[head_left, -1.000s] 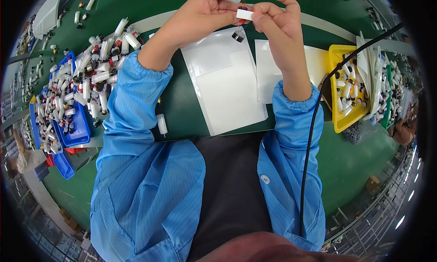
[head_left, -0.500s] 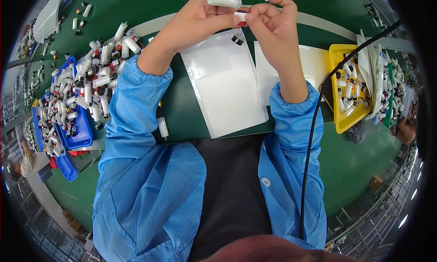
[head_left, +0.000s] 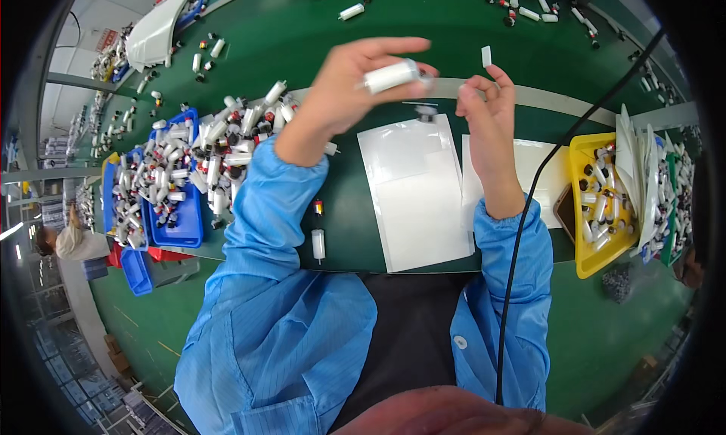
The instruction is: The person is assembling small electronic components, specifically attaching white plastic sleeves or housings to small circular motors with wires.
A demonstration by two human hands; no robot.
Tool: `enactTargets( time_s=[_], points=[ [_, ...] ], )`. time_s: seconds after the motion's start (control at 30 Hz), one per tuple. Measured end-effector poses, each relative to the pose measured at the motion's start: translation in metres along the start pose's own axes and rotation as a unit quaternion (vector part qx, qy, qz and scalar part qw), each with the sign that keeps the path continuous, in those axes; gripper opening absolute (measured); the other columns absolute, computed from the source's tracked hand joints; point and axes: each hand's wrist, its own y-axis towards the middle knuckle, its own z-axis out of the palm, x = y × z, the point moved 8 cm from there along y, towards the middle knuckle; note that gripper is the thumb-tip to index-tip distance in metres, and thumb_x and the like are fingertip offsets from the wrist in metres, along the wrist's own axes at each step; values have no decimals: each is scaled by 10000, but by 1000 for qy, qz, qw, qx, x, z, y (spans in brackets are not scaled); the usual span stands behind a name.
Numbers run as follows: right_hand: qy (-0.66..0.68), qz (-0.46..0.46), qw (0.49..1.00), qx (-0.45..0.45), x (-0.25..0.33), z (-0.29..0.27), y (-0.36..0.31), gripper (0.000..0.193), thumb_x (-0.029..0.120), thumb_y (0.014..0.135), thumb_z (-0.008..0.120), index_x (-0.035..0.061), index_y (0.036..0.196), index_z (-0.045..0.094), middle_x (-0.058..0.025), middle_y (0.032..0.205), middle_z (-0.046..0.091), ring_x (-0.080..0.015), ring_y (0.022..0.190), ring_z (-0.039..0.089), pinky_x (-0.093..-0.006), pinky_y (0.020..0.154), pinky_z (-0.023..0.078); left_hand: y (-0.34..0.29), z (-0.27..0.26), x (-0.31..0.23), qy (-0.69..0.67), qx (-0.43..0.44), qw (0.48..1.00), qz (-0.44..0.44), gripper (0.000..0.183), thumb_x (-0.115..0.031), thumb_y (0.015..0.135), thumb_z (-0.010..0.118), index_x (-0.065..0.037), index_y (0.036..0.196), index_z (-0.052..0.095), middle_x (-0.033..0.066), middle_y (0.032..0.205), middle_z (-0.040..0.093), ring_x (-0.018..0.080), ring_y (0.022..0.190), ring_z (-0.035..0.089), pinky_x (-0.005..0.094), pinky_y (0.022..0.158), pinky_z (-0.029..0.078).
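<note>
The left hand (head_left: 334, 87) holds a smooth, milky-white plastic tube (head_left: 389, 77), a cylinder blurred at its right end, raised over the green table (head_left: 280, 49); one finger stretches straight above it, the others curl around it. A small dark cap (head_left: 426, 111), smeared by motion, shows just below. The right hand (head_left: 491, 125) has bent fingers, and a flat, matt white strip (head_left: 486, 56) stands upright at one raised fingertip; whether thumb and forefinger press together I cannot tell. Beneath lies a glossy, rectangular white sheet (head_left: 420, 223). Another slim tube (head_left: 318, 244) rests near the striped blue left sleeve (head_left: 276, 197), and shallow plastic trays, blue (head_left: 178, 235) and yellow (head_left: 578, 208), hold similar cylinders.
</note>
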Motion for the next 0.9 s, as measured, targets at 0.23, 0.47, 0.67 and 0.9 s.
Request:
enactTargets(
  time_s=[0.23,0.47,0.67,0.9],
  points=[
    [-34,-125,989,-71,23,0,-7,184,76,955,668,-6,1095,580,12,871,578,-24,751,508,-169,632,389,5,-257,-13,518,-234,816,-102,543,-194,722,819,-7,1211,675,166,992,750,223,879,741,331,794,583],
    [-72,-151,983,-72,20,-18,-4,82,83,992,616,13,1024,587,33,832,557,-6,714,474,-166,598,353,52,-231,-1,700,-231,672,-70,581,-315,781,755,-63,1288,621,234,1251,622,380,1125,631,439,960,522],
    [-55,-155,985,-55,11,-12,-5,208,53,969,625,13,1138,510,-9,920,564,-28,767,503,-172,648,404,111,-205,79,713,-175,675,-69,485,-399,857,692,-75,1218,663,249,1148,665,376,1060,652,478,940,508],
    [-74,-181,979,-55,13,-12,-7,408,16,899,684,-3,1240,462,-37,939,579,-71,797,544,-208,715,452,91,-185,24,387,-253,887,4,354,-335,893,653,-30,1071,683,139,1029,730,288,961,698,383,895,514]
  ],
)
